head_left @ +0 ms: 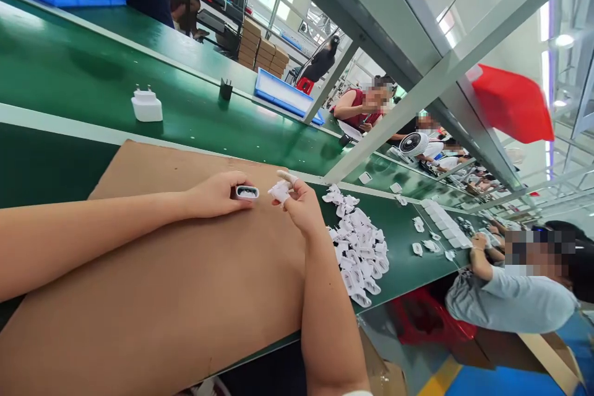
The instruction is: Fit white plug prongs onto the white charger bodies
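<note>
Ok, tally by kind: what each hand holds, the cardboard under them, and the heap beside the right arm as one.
Hollow white casing, in the left hand: 1
White piece, in the right hand: 1
Cardboard sheet: 1
Heap of white parts, too jumbled to count singly: 1
Total: 4

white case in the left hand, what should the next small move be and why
Probably bring the right hand closer to the left hand: the white case shows its open end, and the small white part held opposite is near but apart.
</note>
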`<state>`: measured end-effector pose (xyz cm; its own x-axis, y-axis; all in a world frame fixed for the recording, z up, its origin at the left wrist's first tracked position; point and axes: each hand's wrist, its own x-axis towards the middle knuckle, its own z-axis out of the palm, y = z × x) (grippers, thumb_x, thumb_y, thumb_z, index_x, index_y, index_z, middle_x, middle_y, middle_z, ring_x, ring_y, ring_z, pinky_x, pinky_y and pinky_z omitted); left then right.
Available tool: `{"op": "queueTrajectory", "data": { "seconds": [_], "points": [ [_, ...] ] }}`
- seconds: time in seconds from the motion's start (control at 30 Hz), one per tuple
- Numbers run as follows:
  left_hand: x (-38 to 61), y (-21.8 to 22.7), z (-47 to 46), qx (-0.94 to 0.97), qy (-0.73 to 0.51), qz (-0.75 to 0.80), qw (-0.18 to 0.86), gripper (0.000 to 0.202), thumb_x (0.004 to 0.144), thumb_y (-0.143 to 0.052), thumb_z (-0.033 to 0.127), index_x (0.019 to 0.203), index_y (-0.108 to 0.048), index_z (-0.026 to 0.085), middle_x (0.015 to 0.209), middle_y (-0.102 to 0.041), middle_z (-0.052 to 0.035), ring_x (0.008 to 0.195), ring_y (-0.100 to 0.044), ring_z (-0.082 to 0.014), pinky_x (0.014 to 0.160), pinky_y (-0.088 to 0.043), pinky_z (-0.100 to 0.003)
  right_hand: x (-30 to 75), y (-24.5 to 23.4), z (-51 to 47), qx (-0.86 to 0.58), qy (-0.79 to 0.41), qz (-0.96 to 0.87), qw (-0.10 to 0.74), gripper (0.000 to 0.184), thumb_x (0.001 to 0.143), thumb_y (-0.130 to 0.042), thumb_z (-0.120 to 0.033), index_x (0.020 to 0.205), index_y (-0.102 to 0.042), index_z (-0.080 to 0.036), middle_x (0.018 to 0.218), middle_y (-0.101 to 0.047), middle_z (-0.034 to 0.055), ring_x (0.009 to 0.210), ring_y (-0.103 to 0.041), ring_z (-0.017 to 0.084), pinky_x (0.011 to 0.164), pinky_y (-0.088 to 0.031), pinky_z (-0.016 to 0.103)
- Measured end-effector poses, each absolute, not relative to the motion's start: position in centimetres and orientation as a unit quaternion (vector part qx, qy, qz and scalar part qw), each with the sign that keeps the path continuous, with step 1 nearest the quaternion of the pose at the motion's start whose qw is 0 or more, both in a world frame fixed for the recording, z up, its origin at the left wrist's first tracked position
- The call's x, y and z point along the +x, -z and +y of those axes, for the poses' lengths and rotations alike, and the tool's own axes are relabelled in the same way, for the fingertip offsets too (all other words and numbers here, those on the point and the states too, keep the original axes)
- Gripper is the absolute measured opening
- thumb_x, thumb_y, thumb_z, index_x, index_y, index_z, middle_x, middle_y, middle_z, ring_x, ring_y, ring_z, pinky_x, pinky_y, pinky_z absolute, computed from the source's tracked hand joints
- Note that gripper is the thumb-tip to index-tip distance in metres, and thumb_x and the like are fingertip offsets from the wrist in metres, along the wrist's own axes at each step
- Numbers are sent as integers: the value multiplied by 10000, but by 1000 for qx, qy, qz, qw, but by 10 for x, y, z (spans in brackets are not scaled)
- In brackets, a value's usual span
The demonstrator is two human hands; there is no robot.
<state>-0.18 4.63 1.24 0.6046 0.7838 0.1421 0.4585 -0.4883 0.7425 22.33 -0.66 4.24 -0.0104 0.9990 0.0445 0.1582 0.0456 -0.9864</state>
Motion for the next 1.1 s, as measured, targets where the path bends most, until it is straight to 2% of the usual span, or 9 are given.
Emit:
{"op": "queueTrajectory", "data": {
  "seconds": [0.13,0.27,0.37,0.43,0.5,0.63,0.8,0.97,1.1],
  "points": [
    [0,-12,45,842,-245,329,349,552,787,-732,545,1208,-664,194,1175,-688,-61,1041,-636,-234,890,-495,-306,217,-39,-8,-521,-423,-570,474,543,689,-809,-319,1200,-647,-231,919,-707,-4,662,-619,110,628,-527,242],
    [1,-12,49,838,-222,328,375,485,807,-705,580,1090,-693,186,1025,-695,-44,889,-630,-207,772,-481,-292,214,-38,-9,-522,-422,-567,477,311,774,-714,-319,1074,-727,-235,994,-727,30,716,-684,134,693,-565,282],
    [0,-12,52,836,-223,324,383,463,813,-696,574,1076,-706,193,986,-682,-35,862,-619,-197,747,-464,-286,209,-36,-8,-493,-393,-582,513,243,747,-763,-325,968,-753,-226,1101,-702,57,856,-708,167,817,-592,326],
    [1,-11,53,836,-227,323,380,486,777,-729,580,1073,-712,195,995,-674,-36,877,-616,-201,752,-462,-284,206,-35,-7,-484,-367,-596,525,186,734,-791,-324,881,-748,-217,1045,-698,56,893,-692,180,832,-590,328],
    [2,-11,52,835,-225,329,380,473,763,-737,571,1048,-716,194,992,-670,-37,862,-613,-198,745,-460,-282,203,-34,-8,-489,-357,-595,528,198,765,-773,-319,936,-744,-224,998,-706,48,869,-669,173,795,-587,317],
    [3,-10,50,830,-224,347,374,416,772,-704,545,979,-722,184,943,-662,-41,790,-599,-190,688,-443,-283,199,-35,-11,-484,-373,-587,531,495,782,-782,-313,1257,-654,-260,1132,-727,51,889,-657,159,834,-585,320],
    [2,-12,49,828,-226,336,387,421,777,-702,526,1022,-724,184,974,-680,-35,809,-609,-186,699,-448,-270,196,-37,-12,-466,-401,-577,537,421,751,-828,-371,1116,-686,-219,1057,-758,68,888,-683,179,865,-588,349],
    [1,-13,51,827,-229,312,408,404,773,-721,518,1001,-731,185,1031,-697,-35,871,-632,-194,744,-467,-262,197,-39,-13,-490,-400,-565,529,479,725,-834,-383,1155,-701,-216,1060,-762,67,926,-705,194,913,-591,373],
    [0,-14,52,828,-208,304,422,425,737,-742,521,1004,-750,190,1030,-698,-46,898,-641,-211,762,-481,-270,198,-45,-18,-525,-351,-566,530,315,764,-779,-358,1046,-738,-225,1027,-769,52,920,-711,200,892,-593,372]
  ]
}}
